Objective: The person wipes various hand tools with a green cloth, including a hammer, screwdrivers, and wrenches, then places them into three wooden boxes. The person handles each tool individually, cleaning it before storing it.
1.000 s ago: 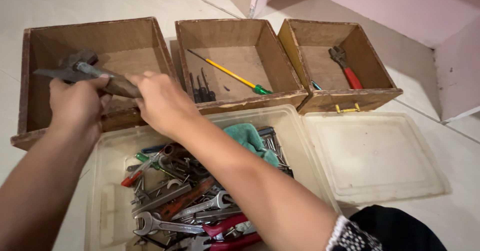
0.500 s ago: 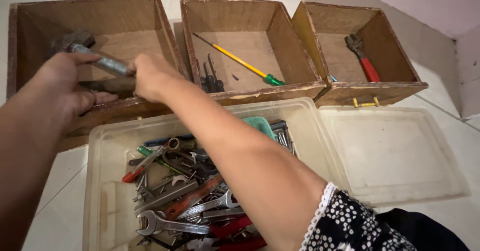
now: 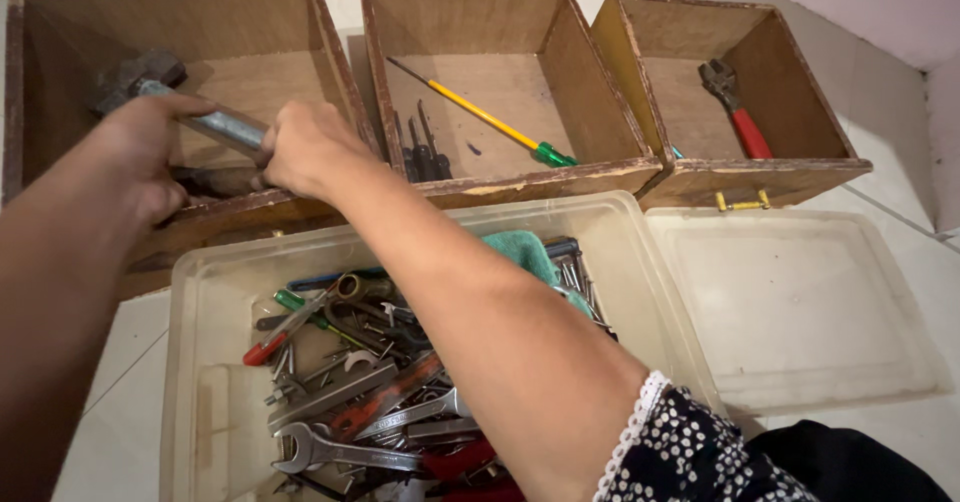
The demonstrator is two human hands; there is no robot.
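A hammer (image 3: 215, 122) with a grey metal handle and a dark head lies slanted inside the left wooden box (image 3: 330, 52). My right hand (image 3: 305, 147) is closed around the near end of its handle, at the box's front wall. My left hand (image 3: 140, 152) is inside the same box, its fingers spread and resting on the handle close to the head. A dark wooden-handled tool (image 3: 215, 180) lies on the box floor between my hands, partly hidden by them.
The middle wooden box (image 3: 590, 72) holds a yellow screwdriver (image 3: 480, 117) with a green grip and a few small dark drivers (image 3: 420, 157). The right box (image 3: 800, 167) holds red-handled pliers (image 3: 735, 112). A clear plastic tub (image 3: 190, 362) with several wrenches and a teal cloth (image 3: 525, 252) sits before me, its lid (image 3: 800, 302) to the right.
Both hands have lowered the hammer and the wooden-handled tool into the left box. My left hand has loosened its grip, and the wooden-handled tool now lies on the box floor.
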